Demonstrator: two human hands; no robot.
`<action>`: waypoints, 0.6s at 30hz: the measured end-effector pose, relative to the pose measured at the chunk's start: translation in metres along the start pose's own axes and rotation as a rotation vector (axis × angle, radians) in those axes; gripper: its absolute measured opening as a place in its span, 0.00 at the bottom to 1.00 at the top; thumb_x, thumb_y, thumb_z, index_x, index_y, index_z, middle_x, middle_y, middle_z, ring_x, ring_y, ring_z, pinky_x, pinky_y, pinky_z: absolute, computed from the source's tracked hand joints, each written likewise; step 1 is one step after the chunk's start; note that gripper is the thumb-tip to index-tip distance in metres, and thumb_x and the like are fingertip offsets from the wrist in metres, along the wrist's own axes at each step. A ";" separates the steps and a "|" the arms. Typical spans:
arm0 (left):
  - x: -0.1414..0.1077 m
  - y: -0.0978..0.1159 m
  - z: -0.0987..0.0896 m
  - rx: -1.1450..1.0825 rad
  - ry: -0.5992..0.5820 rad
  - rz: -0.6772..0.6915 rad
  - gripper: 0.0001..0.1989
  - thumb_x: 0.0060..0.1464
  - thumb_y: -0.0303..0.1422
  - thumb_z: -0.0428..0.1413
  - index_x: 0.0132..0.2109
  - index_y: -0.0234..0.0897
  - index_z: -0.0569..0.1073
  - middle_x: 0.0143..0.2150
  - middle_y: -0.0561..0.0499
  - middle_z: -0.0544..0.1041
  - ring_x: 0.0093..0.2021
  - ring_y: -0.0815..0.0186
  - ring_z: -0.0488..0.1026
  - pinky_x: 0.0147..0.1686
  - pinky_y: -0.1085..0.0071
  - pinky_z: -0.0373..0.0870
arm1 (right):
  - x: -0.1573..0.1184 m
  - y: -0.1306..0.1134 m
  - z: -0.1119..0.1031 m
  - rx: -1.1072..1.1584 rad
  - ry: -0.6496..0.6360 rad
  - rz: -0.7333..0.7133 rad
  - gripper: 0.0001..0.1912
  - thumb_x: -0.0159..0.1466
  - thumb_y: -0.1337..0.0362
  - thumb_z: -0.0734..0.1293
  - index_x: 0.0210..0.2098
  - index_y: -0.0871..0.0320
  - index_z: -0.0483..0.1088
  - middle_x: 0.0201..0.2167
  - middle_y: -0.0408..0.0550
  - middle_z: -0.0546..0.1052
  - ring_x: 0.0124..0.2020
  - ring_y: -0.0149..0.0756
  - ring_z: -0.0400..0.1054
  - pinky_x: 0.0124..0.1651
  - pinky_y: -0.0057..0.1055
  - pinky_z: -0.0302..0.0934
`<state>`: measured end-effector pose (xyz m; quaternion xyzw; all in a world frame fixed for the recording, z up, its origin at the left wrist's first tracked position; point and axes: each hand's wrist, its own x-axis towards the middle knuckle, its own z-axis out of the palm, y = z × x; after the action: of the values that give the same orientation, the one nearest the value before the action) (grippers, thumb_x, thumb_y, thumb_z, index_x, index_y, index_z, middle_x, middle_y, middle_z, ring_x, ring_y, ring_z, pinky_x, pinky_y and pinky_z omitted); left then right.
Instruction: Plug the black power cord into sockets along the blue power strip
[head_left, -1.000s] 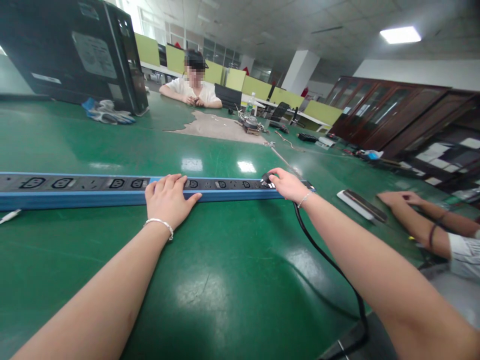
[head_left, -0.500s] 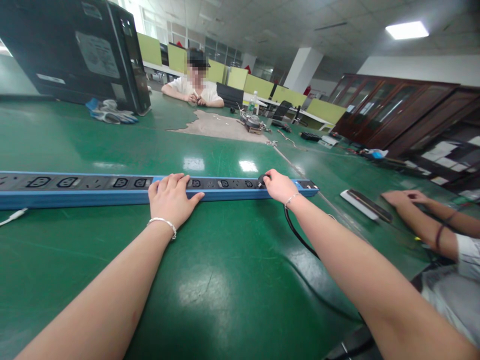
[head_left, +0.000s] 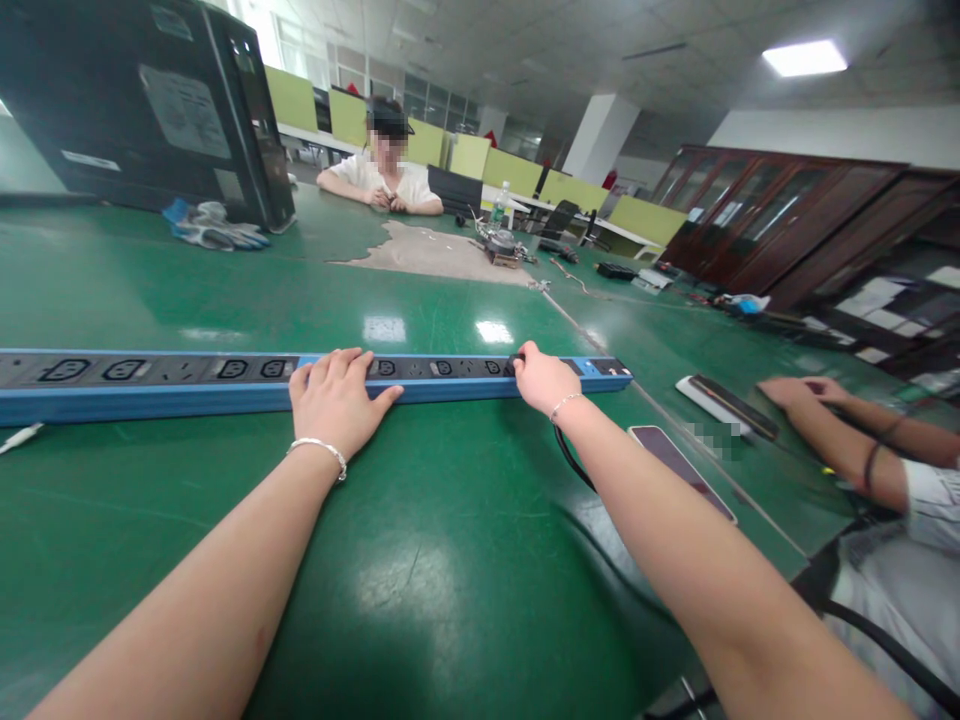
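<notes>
A long blue and black power strip (head_left: 187, 400) lies across the green table, with several sockets along its top. My left hand (head_left: 334, 395) rests on its middle, palm down, fingers stretched over the top and thumb apart along the front side. Farther right, my right hand (head_left: 547, 380) is closed round a black plug (head_left: 514, 362) at the strip's sockets. Most of the plug is hidden by my fingers, so how deep it sits I cannot tell. Its black cable (head_left: 574, 460) runs down behind my right forearm.
A phone (head_left: 682, 470) lies beyond my right forearm. Near a co-worker's hands (head_left: 802, 392) at the right is a black and white bar (head_left: 724, 405). Gloves (head_left: 214, 228) lie by a large black case (head_left: 172, 120). Another person (head_left: 386, 180) sits across the table. A white cable end (head_left: 21, 437) lies at left.
My right hand has turned slightly and shifted a little left, hiding more of the plug. The phone now shows beyond my forearm. My left hand keeps its place on the strip.
</notes>
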<state>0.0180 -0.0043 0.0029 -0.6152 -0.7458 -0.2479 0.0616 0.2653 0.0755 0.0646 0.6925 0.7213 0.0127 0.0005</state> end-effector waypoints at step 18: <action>0.000 -0.001 0.002 0.038 0.029 0.029 0.30 0.54 0.52 0.44 0.58 0.40 0.65 0.60 0.45 0.65 0.59 0.51 0.59 0.58 0.53 0.49 | -0.006 -0.004 0.005 -0.016 0.035 -0.016 0.20 0.67 0.59 0.47 0.54 0.58 0.58 0.39 0.61 0.75 0.42 0.49 0.71 0.41 0.41 0.61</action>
<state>0.0171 -0.0039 0.0009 -0.6210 -0.7404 -0.2417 0.0878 0.2620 0.0695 0.0593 0.6862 0.7267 0.0305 -0.0066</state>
